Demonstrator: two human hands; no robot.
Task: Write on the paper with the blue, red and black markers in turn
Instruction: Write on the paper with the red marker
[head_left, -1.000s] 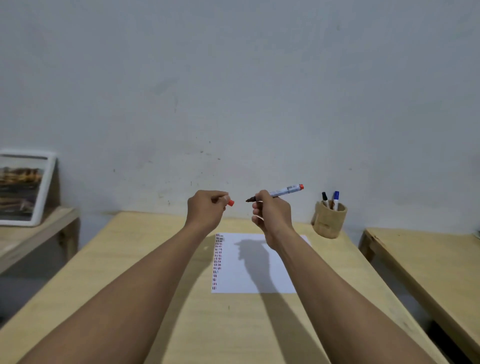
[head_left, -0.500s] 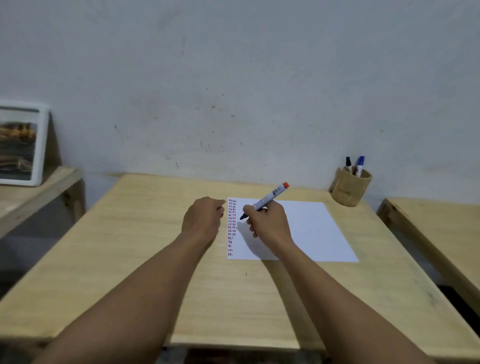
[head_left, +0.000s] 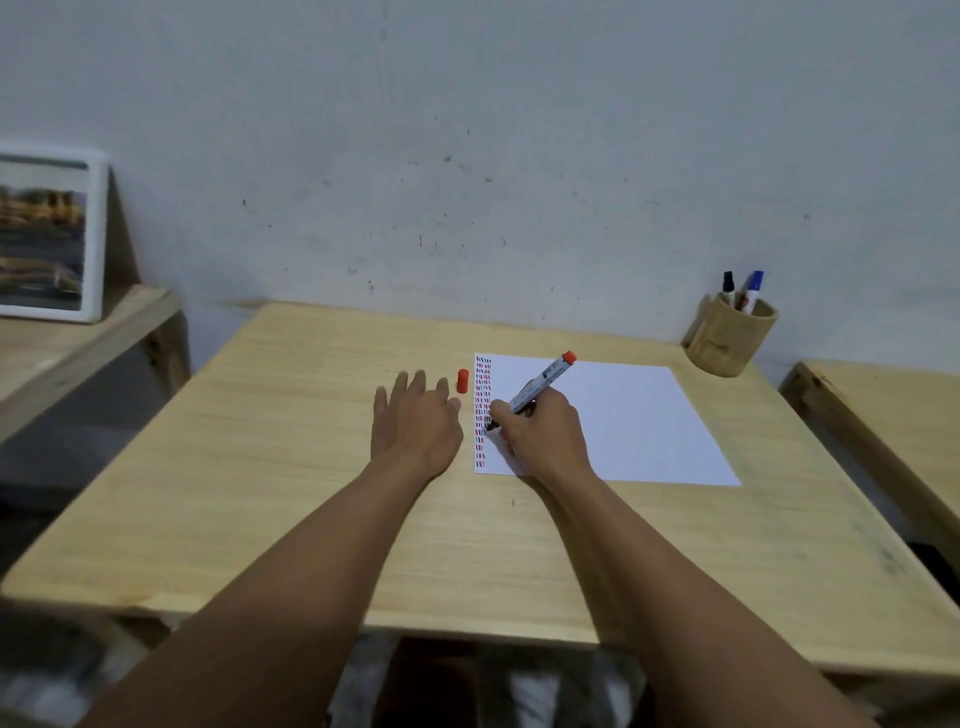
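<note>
A red marker (head_left: 540, 387) is gripped in the right hand (head_left: 543, 434), fingers closed around the barrel, with the tip set down among the short coloured dashes that run along the left edge of the paper (head_left: 623, 421). The left hand (head_left: 415, 421) is laid flat and open on the wooden table (head_left: 291, 467), nothing held, just beside the sheet's left edge. The marker's red cap (head_left: 462, 381) is seen standing on the table between the left fingertips and the paper. The blue marker (head_left: 752, 291) and the black marker (head_left: 728, 288) are kept upright in a wooden pen holder (head_left: 730, 338) at the table's far right corner, well apart from the sheet.

The red turn is judged to be under way. 2 risks are suggested by the layout. The sheet is not pinned by either palm except where the writing hand rests, so it could be dragged or skewed by a firm stroke, and the neat column spoiled. The loose cap could be knocked over and rolled off by the left hand. Fresh ink could also be smeared by the heel of the writing hand.
</note>
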